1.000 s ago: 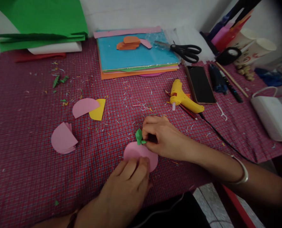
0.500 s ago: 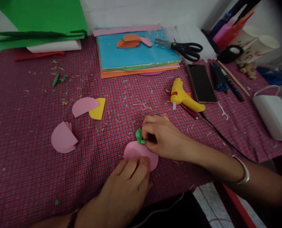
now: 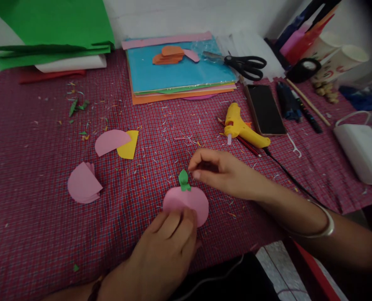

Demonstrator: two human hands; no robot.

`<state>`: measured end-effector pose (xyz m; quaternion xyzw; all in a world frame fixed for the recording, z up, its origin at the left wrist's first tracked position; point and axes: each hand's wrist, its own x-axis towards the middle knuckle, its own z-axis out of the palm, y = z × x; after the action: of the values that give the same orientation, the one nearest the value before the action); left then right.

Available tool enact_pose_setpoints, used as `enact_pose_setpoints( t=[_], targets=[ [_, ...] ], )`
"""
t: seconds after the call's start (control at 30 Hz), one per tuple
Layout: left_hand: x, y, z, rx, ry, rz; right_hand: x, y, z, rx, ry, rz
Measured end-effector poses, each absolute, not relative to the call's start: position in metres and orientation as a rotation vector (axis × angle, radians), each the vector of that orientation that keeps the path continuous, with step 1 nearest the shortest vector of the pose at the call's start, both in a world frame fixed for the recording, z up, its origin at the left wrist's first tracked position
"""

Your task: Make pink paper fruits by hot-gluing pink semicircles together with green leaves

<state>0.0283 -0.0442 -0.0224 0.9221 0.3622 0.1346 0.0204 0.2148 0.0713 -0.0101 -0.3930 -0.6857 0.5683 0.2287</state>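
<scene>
A rounded pink paper cutout (image 3: pixel 186 200) lies near the table's front edge, with a green paper leaf and stem (image 3: pixel 184 179) at its top edge. My left hand (image 3: pixel 170 238) covers the lower part of the cutout, its fingers bent and gripping the paper; the thumb is mostly hidden. Just up and right of the leaf, my right hand (image 3: pixel 219 171) hovers with thumb and index finger apart and nothing between them. Folded pink paper circles (image 3: pixel 84 184) sit to the left, and a pink half circle (image 3: pixel 110 141) overlaps a yellow paper piece (image 3: pixel 128 145).
A yellow glue gun (image 3: pixel 240 129) lies at right, its black cord running toward my right forearm. Behind are a phone (image 3: pixel 266 109), black-handled scissors (image 3: pixel 244 66) and a coloured paper stack (image 3: pixel 173 77). Green sheets (image 3: pixel 60 25) stand back left. Paper scraps litter the checked cloth.
My right hand has let go of the green leaf and moved slightly up and right, its fingers parting. The left hand stays on the pink cutout.
</scene>
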Motion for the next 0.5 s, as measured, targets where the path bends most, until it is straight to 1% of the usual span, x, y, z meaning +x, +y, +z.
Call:
enact_pose_setpoints(
  t=[0.1,0.23,0.4,0.5],
  targets=[
    [0.025,-0.046,-0.022,2.856,1.089,0.51,0.217,0.074,-0.013,-1.027,-1.594,1.578],
    [0.024,-0.041,-0.023,2.812,1.078,0.581,0.223,0.081,-0.007,-0.952,-1.434,1.466],
    [0.025,-0.028,-0.02,2.779,1.006,0.66,0.259,0.088,0.027,-0.929,-1.399,1.054],
    [0.023,-0.024,-0.019,2.746,0.937,0.746,0.297,0.079,0.036,-1.055,-1.533,0.896]
  ],
)
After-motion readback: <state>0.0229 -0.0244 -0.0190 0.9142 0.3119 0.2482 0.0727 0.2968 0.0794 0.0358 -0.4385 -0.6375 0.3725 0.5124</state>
